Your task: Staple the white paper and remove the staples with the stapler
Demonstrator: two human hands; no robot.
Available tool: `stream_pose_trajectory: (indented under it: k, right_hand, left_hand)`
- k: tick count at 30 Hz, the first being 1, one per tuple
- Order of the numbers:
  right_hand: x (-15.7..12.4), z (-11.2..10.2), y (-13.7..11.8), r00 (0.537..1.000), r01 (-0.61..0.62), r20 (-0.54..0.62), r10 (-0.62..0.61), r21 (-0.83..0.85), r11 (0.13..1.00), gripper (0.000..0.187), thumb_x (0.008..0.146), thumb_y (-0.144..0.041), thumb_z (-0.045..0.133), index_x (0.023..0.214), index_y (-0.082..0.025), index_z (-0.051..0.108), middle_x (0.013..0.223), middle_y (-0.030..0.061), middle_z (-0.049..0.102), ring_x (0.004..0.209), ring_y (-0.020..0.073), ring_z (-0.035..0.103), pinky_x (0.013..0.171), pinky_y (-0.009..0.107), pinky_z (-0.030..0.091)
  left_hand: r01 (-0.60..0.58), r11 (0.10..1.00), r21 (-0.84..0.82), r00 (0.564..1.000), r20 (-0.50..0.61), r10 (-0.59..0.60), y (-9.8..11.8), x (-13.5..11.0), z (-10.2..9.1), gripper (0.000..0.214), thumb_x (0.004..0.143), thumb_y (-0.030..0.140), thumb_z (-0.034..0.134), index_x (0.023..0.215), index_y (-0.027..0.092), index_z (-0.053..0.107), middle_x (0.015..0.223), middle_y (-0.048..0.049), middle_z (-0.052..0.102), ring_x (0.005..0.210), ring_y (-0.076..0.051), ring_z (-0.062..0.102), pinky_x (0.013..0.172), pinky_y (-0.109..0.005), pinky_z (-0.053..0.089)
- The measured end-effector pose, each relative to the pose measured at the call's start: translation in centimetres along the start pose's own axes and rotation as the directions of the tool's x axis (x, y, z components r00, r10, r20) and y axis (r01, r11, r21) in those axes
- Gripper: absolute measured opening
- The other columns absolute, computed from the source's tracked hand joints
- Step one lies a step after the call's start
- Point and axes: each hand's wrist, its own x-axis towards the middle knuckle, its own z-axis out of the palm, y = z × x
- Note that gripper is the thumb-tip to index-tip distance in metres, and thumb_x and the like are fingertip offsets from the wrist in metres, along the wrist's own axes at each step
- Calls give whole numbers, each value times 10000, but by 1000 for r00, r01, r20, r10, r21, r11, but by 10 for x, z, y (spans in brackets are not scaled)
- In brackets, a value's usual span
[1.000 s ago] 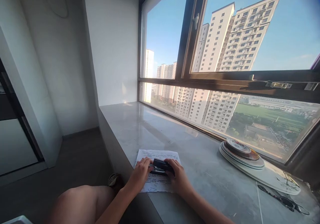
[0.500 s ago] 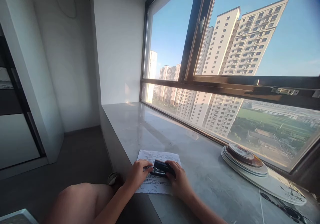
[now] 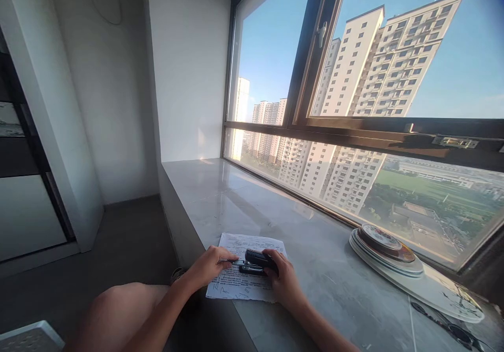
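Observation:
A black stapler (image 3: 255, 258) lies over a printed sheet of paper (image 3: 224, 289), its upper arm raised apart from its base at the left end. My right hand (image 3: 285, 281) is closed around the stapler's right end. My left hand (image 3: 214, 265) pinches a thin metal piece (image 3: 238, 262) that sticks out from the stapler's left end. Whether that piece is still joined to the stapler is too small to tell. Handwritten marks show along the paper's lower edge, which reaches the sill's near edge.
Under the window runs a grey stone sill (image 3: 315, 268). On its right stand stacked round plates or discs (image 3: 384, 252) on a larger white oval board (image 3: 452, 294), with dark-handled scissors (image 3: 459, 333) in front. My bent leg (image 3: 122, 310) is below the sill, at left.
My left hand has drawn leftward from the stapler, and more of the thin metal piece shows. My right hand keeps its grip. The view has shifted slightly.

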Motion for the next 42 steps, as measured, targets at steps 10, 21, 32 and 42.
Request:
stream_pose_trajectory:
  k: [10,21,32,42]
  right_hand:
    - [-12,-15,-29,969,158,159,-188,186,970,323,878,-208,594,1180,-257,697,1115,75,712,1027,244,660,921,346,525]
    - [-9,-1,-28,998,68,-8,-67,118,991,324,772,-146,677,1083,-237,681,1002,41,693,877,214,614,770,316,481]
    - [22,-69,35,965,-36,258,48,-49,998,272,729,-347,763,861,-214,565,739,-45,551,695,140,472,650,262,416]
    - [43,-108,108,999,-36,31,36,14,999,500,899,-689,573,931,-203,684,964,106,684,931,264,651,815,409,569]
  left_hand:
    - [-152,988,-10,983,102,153,5,3,7,522,692,474,879,1173,292,791,1101,-69,786,1144,-306,666,1066,-428,462]
    - [-168,985,33,970,-175,171,3,10,-3,419,761,527,829,1083,266,768,1098,-49,740,995,-233,678,925,-364,516]
    - [-163,979,123,919,-342,196,9,9,-9,257,945,468,645,988,232,739,1074,-47,702,815,-160,678,773,-322,503]
    - [-178,983,38,897,-405,177,11,7,-22,235,908,454,697,967,233,751,1067,-49,659,788,-153,681,752,-316,500]
